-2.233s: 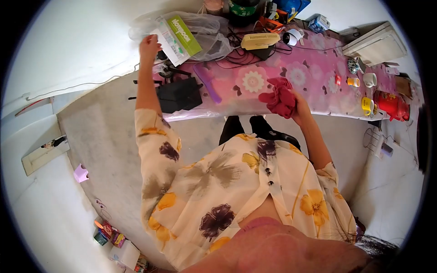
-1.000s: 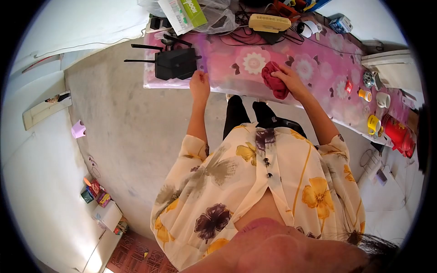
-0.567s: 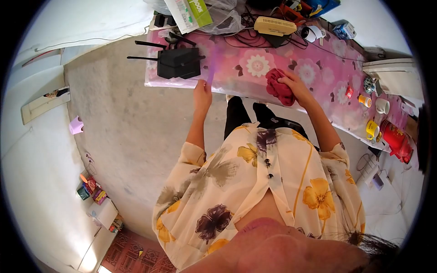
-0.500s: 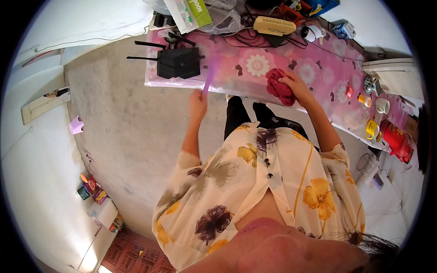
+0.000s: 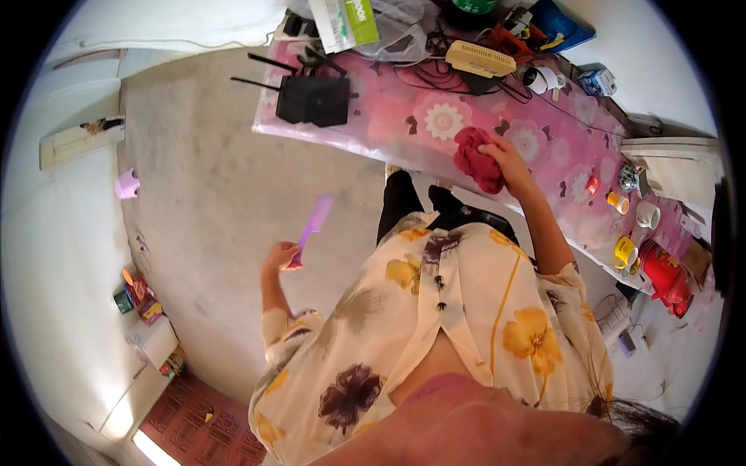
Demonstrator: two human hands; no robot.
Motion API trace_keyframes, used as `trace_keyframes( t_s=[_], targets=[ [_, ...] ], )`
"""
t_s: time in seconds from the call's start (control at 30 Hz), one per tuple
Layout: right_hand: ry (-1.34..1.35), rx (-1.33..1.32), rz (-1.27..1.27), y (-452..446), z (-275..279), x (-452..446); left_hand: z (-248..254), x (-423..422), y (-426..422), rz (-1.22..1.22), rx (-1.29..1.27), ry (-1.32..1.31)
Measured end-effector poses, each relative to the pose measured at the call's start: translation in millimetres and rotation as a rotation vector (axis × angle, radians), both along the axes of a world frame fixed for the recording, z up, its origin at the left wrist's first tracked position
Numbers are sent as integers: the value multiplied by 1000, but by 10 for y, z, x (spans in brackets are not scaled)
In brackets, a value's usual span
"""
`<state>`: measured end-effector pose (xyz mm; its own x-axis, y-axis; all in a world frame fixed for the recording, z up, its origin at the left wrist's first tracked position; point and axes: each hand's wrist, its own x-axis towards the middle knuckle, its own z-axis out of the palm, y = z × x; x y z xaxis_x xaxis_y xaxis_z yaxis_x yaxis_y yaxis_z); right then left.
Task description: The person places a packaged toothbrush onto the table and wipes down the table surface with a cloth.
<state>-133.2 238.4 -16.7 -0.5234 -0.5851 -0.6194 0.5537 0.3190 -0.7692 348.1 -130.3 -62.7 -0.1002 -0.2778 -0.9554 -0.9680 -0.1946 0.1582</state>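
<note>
My left hand point(image 5: 281, 256) is closed around the handle of a purple comb point(image 5: 315, 221), held out over the bare floor to the left of my body. The comb's wide end points up and away from me. In my right hand point(image 5: 509, 161) is a bunched dark red cloth point(image 5: 478, 159), gripped at its right side over the table's near edge. Its folds hide the fingertips. Beneath it, the table point(image 5: 381, 128) has a pink flowered cover.
A black router point(image 5: 313, 99) with raised antennas stands at the table's left end. Behind are a cream device point(image 5: 480, 59), cables and plastic bags. To the right stand a yellow mug point(image 5: 625, 252), a white cup point(image 5: 647, 214) and a red flask point(image 5: 662, 272).
My left hand has drawn back from the table edge with the comb, down and to the left. My right hand keeps the red cloth at nearly the same place.
</note>
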Motion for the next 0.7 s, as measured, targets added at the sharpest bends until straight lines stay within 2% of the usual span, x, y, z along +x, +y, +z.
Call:
trace_keyframes(
  t_s=[0.1, 0.17, 0.2, 0.27, 0.3, 0.37, 0.4, 0.43, 0.5, 0.53, 0.57, 0.63, 0.7],
  targets=[
    [36, 21, -64, 17, -32, -62, -217, 12, 283, 124, -95, 69],
    [-38, -23, -121, 24, 63, -54, -84, -265, 713, 262, -39, 236],
    [-32, -21, -110, 31, 66, -46, -138, -246, 885, 274, -37, 240],
    [-65, -22, -127, 22, 41, -64, -342, -188, 1081, -38, 353, 171],
    [-62, -26, -127, 11, 65, -41, -440, -78, 1050, -39, 350, 174],
    [-57, -52, -136, -24, 108, -43, -651, 33, 847, -608, -88, -310],
    [-56, -47, -138, -35, 122, -30, -372, -55, 777, -156, -83, -131],
    [-68, -57, -144, -53, 128, -39, -391, -53, 797, -157, -81, -125],
    [-76, -71, -149, -59, 119, -52, -382, -3, 867, 458, 360, 329],
    [-52, -66, -129, -59, 96, -64, -471, 41, 964, 60, 305, 164],
    [-36, -61, -108, -59, 90, -51, -559, 67, 940, -217, 234, 56],
    [-8, -74, -156, -71, 149, -48, -507, -117, 908, -778, -281, -153],
    [-14, -59, -183, 4, 167, 26, -255, -378, 670, -331, -135, 68]
  ],
)
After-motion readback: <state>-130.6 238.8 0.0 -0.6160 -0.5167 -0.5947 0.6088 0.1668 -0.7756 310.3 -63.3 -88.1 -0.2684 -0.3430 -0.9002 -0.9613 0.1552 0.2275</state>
